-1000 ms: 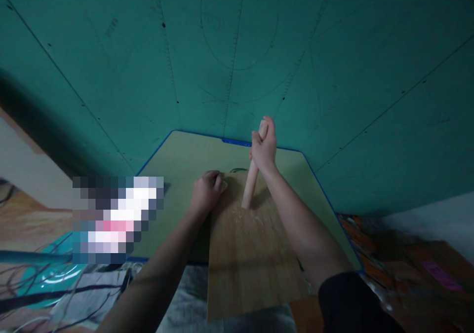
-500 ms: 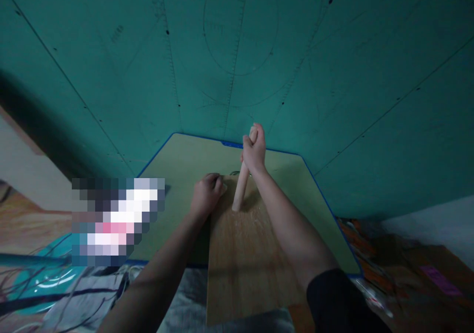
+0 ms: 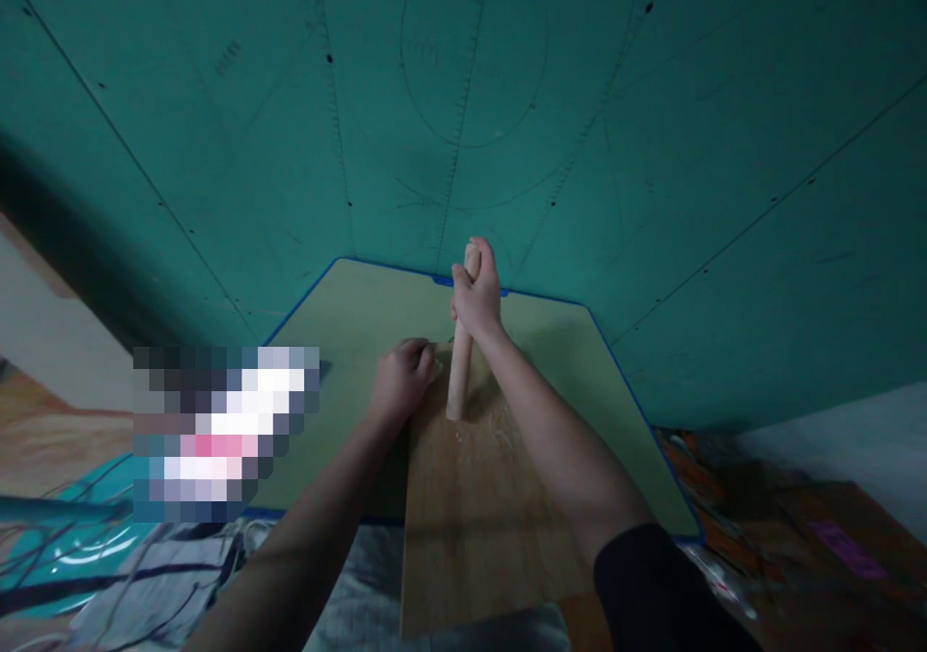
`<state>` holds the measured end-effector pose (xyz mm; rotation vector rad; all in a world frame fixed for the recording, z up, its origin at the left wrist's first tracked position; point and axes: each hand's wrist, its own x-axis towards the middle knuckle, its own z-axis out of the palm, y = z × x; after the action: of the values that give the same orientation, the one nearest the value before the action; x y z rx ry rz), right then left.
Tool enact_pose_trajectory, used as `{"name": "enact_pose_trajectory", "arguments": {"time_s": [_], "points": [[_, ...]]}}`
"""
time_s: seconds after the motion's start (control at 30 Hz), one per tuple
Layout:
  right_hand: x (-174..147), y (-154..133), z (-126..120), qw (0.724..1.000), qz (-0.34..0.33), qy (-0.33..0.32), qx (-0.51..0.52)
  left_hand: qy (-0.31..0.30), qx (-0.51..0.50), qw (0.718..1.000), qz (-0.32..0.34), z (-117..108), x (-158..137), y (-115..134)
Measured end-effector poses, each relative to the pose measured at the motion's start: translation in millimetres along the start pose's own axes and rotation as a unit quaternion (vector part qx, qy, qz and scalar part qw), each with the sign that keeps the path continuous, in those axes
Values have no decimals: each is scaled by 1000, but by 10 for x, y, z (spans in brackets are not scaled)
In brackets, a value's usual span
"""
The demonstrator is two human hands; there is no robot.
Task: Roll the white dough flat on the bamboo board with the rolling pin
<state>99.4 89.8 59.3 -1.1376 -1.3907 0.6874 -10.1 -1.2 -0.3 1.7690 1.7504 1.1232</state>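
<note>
My right hand point(image 3: 479, 290) is wrapped round the upper part of a wooden rolling pin point(image 3: 459, 382). The pin stands nearly upright, leaning slightly, and its lower end is at the surface of a wooden board point(image 3: 492, 526). Small whitish smears or bits point(image 3: 501, 427) lie on the board just right of the pin's foot. At the board's far left edge my left hand point(image 3: 406, 377) is closed, with the thumb on top and the other fingers partly hidden. The board's near end juts past the table edge toward me.
Under the board is a pale table point(image 3: 304, 319) with a blue rim, set against a green wall point(image 3: 232, 130) with drawn lines. A blurred-out patch point(image 3: 232, 430) covers something at the left. Cables lie at lower left; a cardboard box point(image 3: 811, 536) is at lower right.
My right hand and the top of the rolling pin have moved left, so the pin stands more upright. Its foot has shifted slightly left and nearer. My left hand stays at the board's edge.
</note>
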Motion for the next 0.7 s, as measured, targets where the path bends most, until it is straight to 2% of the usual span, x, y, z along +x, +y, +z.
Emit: {"name": "enact_pose_trajectory", "arguments": {"time_s": [0.1, 0.2, 0.33, 0.47, 0.63, 0.7], "points": [[-147, 83, -16, 999, -13, -33, 9, -1, -3, 1000, 3, -2, -1, 4], [-196, 37, -51, 998, -10, -57, 9, -4, -6, 1000, 4, -5, 0, 7], [-20, -116, -64, 999, -37, -32, 12, -7, -6, 1000, 1, -5, 2, 7], [-3, -101, -26, 999, -41, -12, 2, -3, -6, 1000, 0, -5, 0, 14], [-161, -35, -61, 996, -27, -81, 20, -5, -7, 1000, 2, -10, -4, 24], [-100, -43, -114, 996, -24, -77, 33, -6, -7, 1000, 1, -13, -5, 25]]}}
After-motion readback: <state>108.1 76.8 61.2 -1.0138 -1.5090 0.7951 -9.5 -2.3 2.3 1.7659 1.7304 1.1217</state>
